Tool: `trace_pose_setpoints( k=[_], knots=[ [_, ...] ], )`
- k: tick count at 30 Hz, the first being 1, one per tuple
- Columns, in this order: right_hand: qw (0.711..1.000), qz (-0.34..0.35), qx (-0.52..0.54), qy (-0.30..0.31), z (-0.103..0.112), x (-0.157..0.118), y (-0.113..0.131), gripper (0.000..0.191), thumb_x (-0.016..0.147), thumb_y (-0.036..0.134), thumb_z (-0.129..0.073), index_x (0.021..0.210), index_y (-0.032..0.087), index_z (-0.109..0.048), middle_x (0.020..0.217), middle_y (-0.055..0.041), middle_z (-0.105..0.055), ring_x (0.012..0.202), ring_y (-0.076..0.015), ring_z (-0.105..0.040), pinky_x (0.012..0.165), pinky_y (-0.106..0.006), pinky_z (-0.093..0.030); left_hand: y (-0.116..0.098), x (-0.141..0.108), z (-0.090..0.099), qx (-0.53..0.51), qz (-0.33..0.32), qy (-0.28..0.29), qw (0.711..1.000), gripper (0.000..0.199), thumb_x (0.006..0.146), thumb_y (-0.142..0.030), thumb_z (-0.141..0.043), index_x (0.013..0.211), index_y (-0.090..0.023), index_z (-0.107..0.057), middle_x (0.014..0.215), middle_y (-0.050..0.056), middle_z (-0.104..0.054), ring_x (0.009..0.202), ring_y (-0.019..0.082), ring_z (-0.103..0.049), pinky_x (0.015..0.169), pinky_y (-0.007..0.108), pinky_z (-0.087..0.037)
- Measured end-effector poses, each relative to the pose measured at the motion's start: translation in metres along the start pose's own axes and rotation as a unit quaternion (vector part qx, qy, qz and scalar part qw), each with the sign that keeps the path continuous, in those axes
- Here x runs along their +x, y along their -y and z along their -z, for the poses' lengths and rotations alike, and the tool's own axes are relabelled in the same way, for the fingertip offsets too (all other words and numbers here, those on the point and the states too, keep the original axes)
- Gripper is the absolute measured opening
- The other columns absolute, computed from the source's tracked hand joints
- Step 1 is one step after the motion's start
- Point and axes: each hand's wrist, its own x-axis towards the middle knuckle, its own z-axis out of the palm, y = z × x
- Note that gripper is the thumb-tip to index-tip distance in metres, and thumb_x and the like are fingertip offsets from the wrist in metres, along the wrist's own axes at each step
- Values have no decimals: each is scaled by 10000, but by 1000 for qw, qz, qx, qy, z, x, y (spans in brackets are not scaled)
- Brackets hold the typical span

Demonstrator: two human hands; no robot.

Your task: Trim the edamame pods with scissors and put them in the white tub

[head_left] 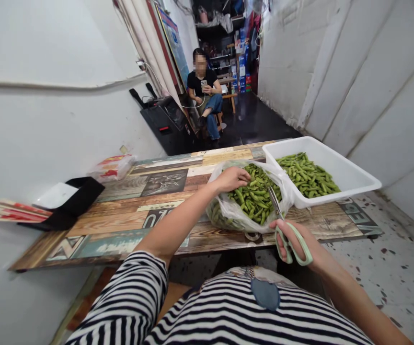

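A clear plastic bag full of green edamame pods lies opened out on the table in front of me. My left hand reaches into the bag from the left, fingers curled down at the pods; whatever they pinch is hidden. My right hand is closed round the pale green handles of a pair of scissors. The blades point up and away over the right side of the bag, close above the pods. Right behind the bag, a white plastic tub holds more edamame pods.
The wood-patterned table carries a black holder with skewers and a plastic packet at its left end. Beyond it sits a person with a phone, beside a black machine. White walls flank both sides.
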Motion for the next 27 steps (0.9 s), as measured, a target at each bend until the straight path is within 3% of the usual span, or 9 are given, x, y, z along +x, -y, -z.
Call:
trace_pose_setpoints(
  k=[7, 12, 17, 23, 27],
  knots=[
    [999, 14, -24, 20, 0, 2, 5, 430, 796, 613, -487, 907, 198, -507, 506, 63, -475, 378, -112, -468, 366, -240, -423, -22, -16, 6, 100, 8, -86, 991, 258, 823, -240, -520, 983, -167, -710, 1042, 73, -703, 986, 208, -639, 890, 313, -457],
    [995, 41, -81, 49, -2, 4, 13, 452, 820, 631, -430, 766, 186, -489, 515, 37, -508, 411, -110, -503, 418, -232, -412, -36, -30, -2, -86, 44, -76, 992, 238, 750, -235, -616, 953, -145, -705, 894, 61, -730, 826, 168, -673, 762, 256, -503],
    [991, 50, -113, 49, -4, 7, 20, 473, 821, 652, -399, 711, 195, -451, 502, 44, -499, 393, -103, -501, 406, -222, -395, -48, -36, -16, -257, 79, -53, 962, 158, 704, -224, -666, 815, -112, -685, 692, 51, -704, 650, 136, -658, 636, 233, -507],
    [990, 50, -132, 29, -9, 9, 20, 442, 797, 616, -473, 666, 195, -452, 470, 61, -476, 337, -87, -475, 341, -203, -377, -57, -38, -22, -298, 108, -59, 946, 165, 678, -249, -699, 665, -105, -619, 603, 40, -666, 557, 108, -616, 530, 198, -452],
    [993, 28, -115, -9, -14, 9, 21, 406, 778, 582, -521, 651, 202, -451, 418, 80, -427, 286, -81, -415, 282, -198, -349, -56, -38, -21, -303, 109, -77, 943, 144, 665, -219, -702, 729, -103, -646, 629, 23, -660, 581, 96, -601, 573, 204, -456]
  ],
)
